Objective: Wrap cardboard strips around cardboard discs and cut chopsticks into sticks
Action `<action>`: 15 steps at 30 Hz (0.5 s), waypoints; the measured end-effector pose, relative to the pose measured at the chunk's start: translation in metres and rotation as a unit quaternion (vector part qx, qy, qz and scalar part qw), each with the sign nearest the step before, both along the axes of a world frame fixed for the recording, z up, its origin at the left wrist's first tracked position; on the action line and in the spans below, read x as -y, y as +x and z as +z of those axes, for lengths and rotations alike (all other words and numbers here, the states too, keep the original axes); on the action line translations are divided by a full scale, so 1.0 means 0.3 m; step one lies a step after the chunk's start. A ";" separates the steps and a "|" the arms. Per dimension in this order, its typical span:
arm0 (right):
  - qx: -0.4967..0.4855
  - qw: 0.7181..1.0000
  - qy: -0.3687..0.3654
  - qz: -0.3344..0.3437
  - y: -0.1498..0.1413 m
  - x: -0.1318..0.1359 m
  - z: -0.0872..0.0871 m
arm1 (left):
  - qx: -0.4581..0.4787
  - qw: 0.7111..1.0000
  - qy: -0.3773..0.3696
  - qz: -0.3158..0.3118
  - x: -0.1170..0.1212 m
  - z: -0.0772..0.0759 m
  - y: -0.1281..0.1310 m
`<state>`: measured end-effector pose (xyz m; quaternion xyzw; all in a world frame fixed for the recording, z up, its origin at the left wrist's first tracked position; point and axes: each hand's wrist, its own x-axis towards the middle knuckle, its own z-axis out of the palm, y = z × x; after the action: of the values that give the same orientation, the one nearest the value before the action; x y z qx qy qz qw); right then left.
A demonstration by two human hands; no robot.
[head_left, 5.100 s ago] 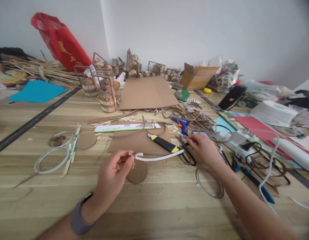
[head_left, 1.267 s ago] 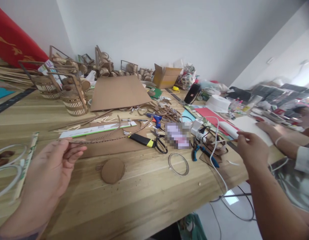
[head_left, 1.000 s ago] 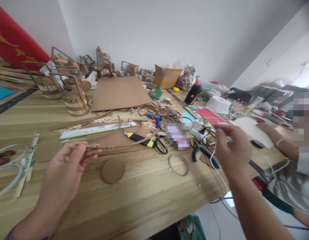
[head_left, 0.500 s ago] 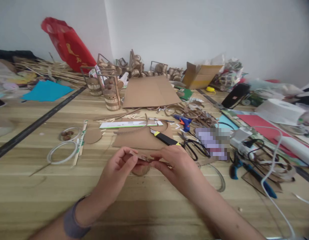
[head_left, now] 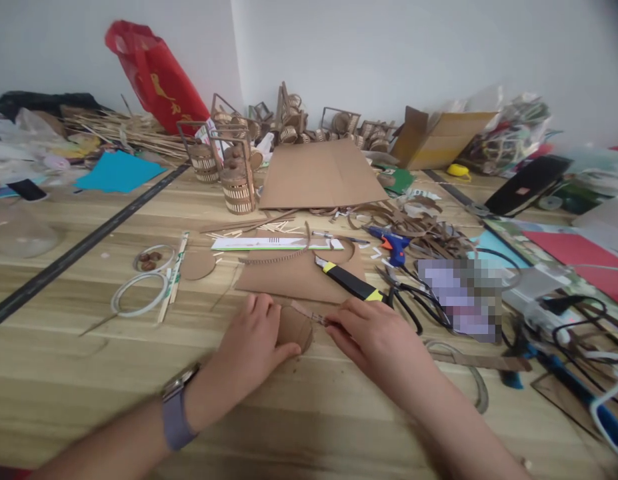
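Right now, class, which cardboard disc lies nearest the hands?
The cardboard disc partly covered by the left hand; the other disc lies farther away, untouched, beside the green-printed strip.

We've got the small disc [head_left: 297, 331] on the table [head_left: 309, 427] between our left hand [head_left: 251, 343] and right hand [head_left: 376, 333], strip [head_left: 302, 309] spanning its back edge into the right. Behind it sits the cardboard sheet [head_left: 273, 277] with the utility knife [head_left: 353, 282] across it, scissors [head_left: 411, 293] right, coils [head_left: 133, 313] left. Farther back we have baskets [head_left: 237, 193], panel [head_left: 319, 175], box [head_left: 446, 137], left to right.
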<state>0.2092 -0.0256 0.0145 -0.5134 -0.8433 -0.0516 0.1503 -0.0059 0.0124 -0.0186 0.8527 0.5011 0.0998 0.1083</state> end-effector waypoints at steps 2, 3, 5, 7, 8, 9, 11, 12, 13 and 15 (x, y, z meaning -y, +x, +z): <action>0.011 1.000 -0.014 0.003 0.016 -0.001 -0.003 | 0.004 1.000 -0.008 0.004 -0.004 -0.003 0.015; 0.015 1.000 -0.025 0.006 0.025 -0.001 -0.003 | 0.023 0.999 -0.029 0.011 -0.010 0.000 0.017; 0.020 0.999 -0.049 0.010 0.041 -0.001 0.001 | 0.084 0.991 -0.103 0.025 -0.029 0.016 0.007; 0.023 0.997 -0.070 0.010 0.052 0.000 0.004 | 0.153 0.971 -0.181 0.041 -0.056 0.040 -0.020; 0.025 0.997 -0.078 0.009 0.053 0.001 0.005 | 0.184 0.961 -0.202 0.049 -0.072 0.052 -0.037; 0.027 0.996 -0.082 0.008 0.052 0.001 0.003 | 0.217 0.955 -0.190 0.066 -0.086 0.063 -0.054; 0.032 0.996 -0.086 0.013 0.043 0.000 -0.008 | 0.308 0.931 -0.185 0.065 -0.106 0.077 -0.083; 0.036 0.996 -0.084 0.019 0.036 -0.002 -0.018 | 0.345 0.918 -0.184 0.062 -0.111 0.080 -0.093; 0.039 0.996 -0.077 0.026 0.027 -0.004 -0.029 | 0.371 0.907 -0.191 0.054 -0.110 0.081 -0.098; 0.045 0.996 -0.058 0.048 0.009 -0.009 -0.055 | 0.381 0.899 -0.211 0.036 -0.098 0.079 -0.097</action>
<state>0.2119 -0.0228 -0.0021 -0.4773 -0.8745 -0.0180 0.0844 -0.0349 0.0418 0.0051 0.6882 0.4608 0.3127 0.4651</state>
